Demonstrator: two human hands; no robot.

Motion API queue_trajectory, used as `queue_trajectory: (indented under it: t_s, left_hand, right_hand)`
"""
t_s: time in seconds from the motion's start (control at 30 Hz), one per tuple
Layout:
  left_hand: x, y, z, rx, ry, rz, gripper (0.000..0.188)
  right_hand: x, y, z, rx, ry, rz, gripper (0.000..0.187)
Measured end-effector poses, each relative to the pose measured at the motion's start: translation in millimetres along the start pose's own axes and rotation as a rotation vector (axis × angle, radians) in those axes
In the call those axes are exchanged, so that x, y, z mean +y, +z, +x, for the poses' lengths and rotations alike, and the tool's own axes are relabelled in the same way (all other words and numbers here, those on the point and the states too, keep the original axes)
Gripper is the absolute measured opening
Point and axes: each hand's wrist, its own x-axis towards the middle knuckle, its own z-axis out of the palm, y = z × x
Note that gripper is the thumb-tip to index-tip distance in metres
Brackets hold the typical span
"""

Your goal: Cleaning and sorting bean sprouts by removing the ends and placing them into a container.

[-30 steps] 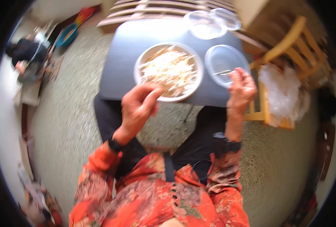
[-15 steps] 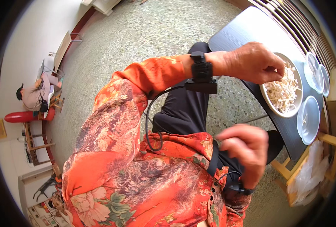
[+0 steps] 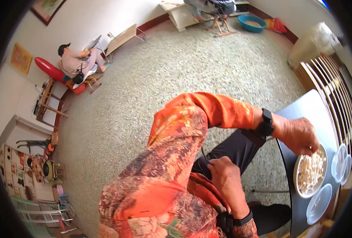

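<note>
My left hand (image 3: 300, 135) is over the upper rim of a round white bowl (image 3: 296, 178). Its fingertips are pinched, with a tiny white tip showing between them. A heap of short, thin, whitish sticks (image 3: 312, 170) fills the bowl; their exact kind is unclear. My right hand (image 3: 226, 174) hovers above my lap near my left sleeve, fingers curled in; what they hold, if anything, is hidden. Beside the bowl stands a clear round plastic tub (image 3: 319, 204). Two more clear round pieces (image 3: 339, 162) overlap nearby.
The dark tabletop (image 3: 310, 107) runs along my front, with a slatted wooden frame (image 3: 330, 91) behind it. A seated person (image 3: 79, 63) is at the far left, another (image 3: 211, 6) at the top. A teal basin (image 3: 252, 23) rests on the speckled floor.
The view has swung, bringing more of the room in. My right hand has drawn back from the table edge toward my lap. My left hand remains at the bowl, fingertips still pinched.
</note>
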Motion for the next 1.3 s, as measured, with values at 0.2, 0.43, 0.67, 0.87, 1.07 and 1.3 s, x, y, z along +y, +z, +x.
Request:
queue_trajectory:
  t_s: [0.2,0.43,0.67,0.87,1.07,1.3]
  left_hand:
    - [5,-3,8,-0.087,-0.052,-0.015,0.011]
    - [9,15,-28,0.133,-0.224,-0.328,0.007]
    - [36,62,-19,0.368,-0.435,-0.425,0.009]
    - [44,70,-1,0.184,-0.251,-0.043,0.008]
    - [42,76,18,0.101,-0.139,0.129,0.01]
    - [46,99,27,-0.051,-0.038,0.378,0.009]
  right_hand:
    - [8,40,8,-0.241,0.305,0.744,0.011]
    - [30,92,11,-0.15,0.019,0.17,0.02]
    - [15,-63,-42,-0.481,0.278,-0.042,0.026]
    - [15,-160,-115,0.178,0.375,0.157,0.02]
    - [51,-211,-133,0.948,0.654,-0.125,0.014]
    - [87,-217,-114,0.866,0.505,-0.686,0.013]
